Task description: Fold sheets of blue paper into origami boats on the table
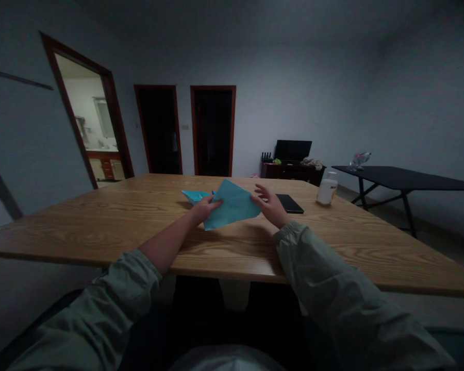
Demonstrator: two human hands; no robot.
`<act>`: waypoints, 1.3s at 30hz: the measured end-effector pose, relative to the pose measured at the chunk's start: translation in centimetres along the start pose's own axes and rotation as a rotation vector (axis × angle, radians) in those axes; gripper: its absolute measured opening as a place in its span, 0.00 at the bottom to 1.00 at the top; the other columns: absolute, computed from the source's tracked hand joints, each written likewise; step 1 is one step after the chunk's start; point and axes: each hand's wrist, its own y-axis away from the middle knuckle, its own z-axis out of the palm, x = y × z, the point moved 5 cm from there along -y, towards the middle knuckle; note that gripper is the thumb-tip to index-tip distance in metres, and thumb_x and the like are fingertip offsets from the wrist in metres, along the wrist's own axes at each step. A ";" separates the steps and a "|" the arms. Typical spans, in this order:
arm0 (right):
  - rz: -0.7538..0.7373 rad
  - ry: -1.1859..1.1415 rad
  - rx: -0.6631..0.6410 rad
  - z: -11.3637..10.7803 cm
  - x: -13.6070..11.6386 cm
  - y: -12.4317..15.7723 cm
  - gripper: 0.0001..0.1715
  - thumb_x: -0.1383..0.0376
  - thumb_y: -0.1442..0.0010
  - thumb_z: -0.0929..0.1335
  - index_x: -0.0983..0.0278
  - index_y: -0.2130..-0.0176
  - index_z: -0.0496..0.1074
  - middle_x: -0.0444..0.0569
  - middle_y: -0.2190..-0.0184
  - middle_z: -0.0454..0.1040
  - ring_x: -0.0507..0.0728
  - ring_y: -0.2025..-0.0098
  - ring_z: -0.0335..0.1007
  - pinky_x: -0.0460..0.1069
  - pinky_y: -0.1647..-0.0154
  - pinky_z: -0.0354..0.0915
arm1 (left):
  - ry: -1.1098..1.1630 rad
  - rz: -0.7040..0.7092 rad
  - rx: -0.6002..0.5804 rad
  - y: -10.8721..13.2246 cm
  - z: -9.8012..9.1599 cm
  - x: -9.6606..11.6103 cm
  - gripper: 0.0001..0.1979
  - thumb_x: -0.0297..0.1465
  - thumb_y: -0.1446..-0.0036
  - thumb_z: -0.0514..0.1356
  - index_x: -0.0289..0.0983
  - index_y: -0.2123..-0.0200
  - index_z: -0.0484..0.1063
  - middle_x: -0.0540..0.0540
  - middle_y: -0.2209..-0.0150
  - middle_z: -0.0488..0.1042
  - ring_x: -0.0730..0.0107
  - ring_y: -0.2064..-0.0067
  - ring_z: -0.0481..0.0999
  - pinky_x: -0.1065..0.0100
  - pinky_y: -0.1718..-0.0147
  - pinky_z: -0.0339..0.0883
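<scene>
A sheet of blue paper, folded to a rough point, lies on the oak-look wooden table. My left hand is shut over its near left part, fingers across the sheet. A paler blue folded flap sticks out beyond that hand; I cannot tell whether it belongs to the same sheet. My right hand has its fingers apart and rests at the sheet's right edge. Just right of that hand lies a black phone or small tablet.
A white plastic bottle stands near the table's far right edge. Beyond the table are a low dark cabinet with a black screen, a black side table to the right, and several doorways.
</scene>
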 end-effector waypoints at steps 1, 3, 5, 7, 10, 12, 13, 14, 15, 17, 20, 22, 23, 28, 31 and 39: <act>0.074 -0.070 -0.088 0.3 1.1 -0.2 0.30 0.50 0.42 0.67 0.66 0.48 0.71 0.56 0.55 0.75 0.60 0.56 0.71 0.54 0.56 0.67 | -0.001 -0.020 -0.022 0.2 0.2 -0.1 0.28 0.49 0.50 0.62 0.33 0.55 0.73 0.41 0.58 0.78 0.58 0.58 0.75 0.63 0.61 0.69; 0.163 -0.165 -0.204 0.6 2.6 -0.1 0.28 0.49 0.46 0.70 0.67 0.55 0.76 0.54 0.61 0.77 0.58 0.61 0.71 0.52 0.60 0.67 | 0.011 -0.046 -0.058 0.3 0.5 -0.6 0.27 0.48 0.51 0.63 0.33 0.55 0.73 0.41 0.58 0.78 0.60 0.60 0.75 0.65 0.63 0.69; 0.198 -0.233 -0.243 0.7 3.3 0.0 0.27 0.49 0.50 0.72 0.68 0.60 0.77 0.52 0.65 0.77 0.56 0.65 0.70 0.50 0.62 0.67 | 0.029 -0.036 -0.086 -0.1 0.5 -1.2 0.26 0.47 0.52 0.64 0.33 0.56 0.73 0.43 0.60 0.77 0.64 0.62 0.75 0.66 0.64 0.69; 0.209 -0.272 -0.238 0.5 3.6 0.2 0.27 0.49 0.52 0.73 0.68 0.62 0.77 0.50 0.67 0.77 0.53 0.68 0.69 0.49 0.65 0.67 | 0.031 -0.009 -0.096 -0.7 0.2 -1.9 0.26 0.45 0.54 0.66 0.33 0.57 0.72 0.45 0.63 0.77 0.68 0.66 0.74 0.69 0.67 0.68; 0.245 -0.218 -0.221 0.1 4.5 0.5 0.24 0.51 0.51 0.73 0.68 0.63 0.76 0.49 0.71 0.75 0.52 0.72 0.67 0.47 0.72 0.66 | -0.042 -0.017 -0.094 -1.2 -0.7 -3.0 0.29 0.42 0.55 0.67 0.35 0.51 0.68 0.49 0.69 0.74 0.74 0.74 0.70 0.72 0.75 0.64; 0.302 -0.137 -0.235 0.2 5.7 0.9 0.20 0.55 0.49 0.72 0.67 0.62 0.75 0.49 0.72 0.75 0.51 0.75 0.65 0.45 0.77 0.63 | -0.123 -0.046 -0.109 -1.0 -1.2 -3.6 0.33 0.41 0.53 0.67 0.37 0.45 0.65 0.49 0.68 0.73 0.75 0.76 0.68 0.73 0.78 0.61; 0.332 -0.090 -0.248 0.2 6.4 1.1 0.18 0.57 0.48 0.72 0.67 0.61 0.74 0.49 0.71 0.76 0.50 0.75 0.65 0.44 0.78 0.62 | -0.184 -0.050 -0.126 -0.8 -1.3 -3.7 0.33 0.40 0.53 0.66 0.38 0.44 0.64 0.48 0.66 0.74 0.75 0.75 0.69 0.73 0.78 0.61; 0.352 -0.038 -0.260 0.3 7.1 1.3 0.17 0.60 0.48 0.71 0.66 0.60 0.74 0.49 0.70 0.76 0.50 0.75 0.65 0.44 0.79 0.61 | -0.262 -0.041 -0.146 -0.5 -1.4 -3.6 0.32 0.41 0.53 0.66 0.38 0.44 0.66 0.46 0.63 0.74 0.74 0.74 0.70 0.72 0.77 0.62; 0.362 0.021 -0.272 0.4 7.7 1.5 0.15 0.62 0.47 0.71 0.66 0.59 0.73 0.49 0.69 0.77 0.50 0.75 0.65 0.43 0.78 0.60 | -0.355 -0.015 -0.171 -0.2 -1.3 -3.4 0.31 0.41 0.53 0.66 0.38 0.46 0.68 0.45 0.61 0.74 0.73 0.73 0.71 0.71 0.75 0.63; 0.328 0.150 -0.294 0.6 8.3 1.8 0.14 0.65 0.47 0.70 0.66 0.58 0.74 0.49 0.67 0.78 0.51 0.72 0.68 0.44 0.75 0.62 | -0.538 0.083 -0.257 0.6 -0.7 -2.6 0.26 0.43 0.55 0.67 0.39 0.53 0.75 0.43 0.56 0.74 0.70 0.68 0.73 0.70 0.70 0.65; 0.204 0.332 -0.377 0.7 7.7 2.2 0.14 0.68 0.47 0.68 0.65 0.59 0.78 0.50 0.65 0.78 0.54 0.67 0.71 0.46 0.66 0.65 | -0.676 0.254 -0.437 1.9 1.1 -1.0 0.21 0.46 0.57 0.68 0.41 0.60 0.80 0.43 0.51 0.73 0.63 0.54 0.73 0.68 0.57 0.65; 0.157 0.423 -0.451 0.7 7.0 2.6 0.16 0.68 0.48 0.67 0.63 0.59 0.80 0.51 0.66 0.79 0.56 0.65 0.72 0.48 0.61 0.66 | -0.718 0.296 -0.501 2.4 2.0 -0.3 0.20 0.46 0.56 0.68 0.42 0.60 0.80 0.44 0.49 0.73 0.60 0.49 0.71 0.68 0.52 0.63; 0.138 0.446 -0.481 0.6 6.6 2.7 0.17 0.69 0.49 0.67 0.62 0.59 0.80 0.51 0.65 0.79 0.57 0.64 0.73 0.49 0.59 0.66 | -0.733 0.294 -0.504 2.5 2.2 -0.2 0.20 0.45 0.55 0.67 0.42 0.59 0.80 0.44 0.49 0.74 0.60 0.49 0.71 0.68 0.50 0.62; -0.013 0.317 -0.623 0.0 4.7 3.6 0.20 0.68 0.52 0.68 0.63 0.59 0.80 0.51 0.51 0.76 0.62 0.50 0.71 0.52 0.48 0.64 | -0.740 0.256 -0.425 2.3 1.7 -0.7 0.17 0.38 0.54 0.67 0.42 0.58 0.79 0.46 0.52 0.77 0.59 0.50 0.73 0.68 0.51 0.62; -0.022 0.262 -0.677 -0.6 4.5 4.2 0.21 0.66 0.54 0.70 0.64 0.58 0.80 0.53 0.48 0.74 0.64 0.48 0.70 0.54 0.47 0.64 | -0.753 0.275 -0.418 2.1 1.4 -1.0 0.16 0.38 0.51 0.65 0.42 0.58 0.79 0.46 0.54 0.78 0.60 0.52 0.74 0.69 0.52 0.62; 0.043 0.258 -0.614 -1.1 5.3 4.8 0.05 0.67 0.55 0.70 0.64 0.72 0.74 0.51 0.53 0.77 0.61 0.54 0.73 0.51 0.55 0.66 | -0.686 0.192 -0.434 2.1 0.6 -0.6 0.24 0.44 0.62 0.71 0.42 0.59 0.80 0.47 0.55 0.78 0.58 0.53 0.73 0.68 0.53 0.62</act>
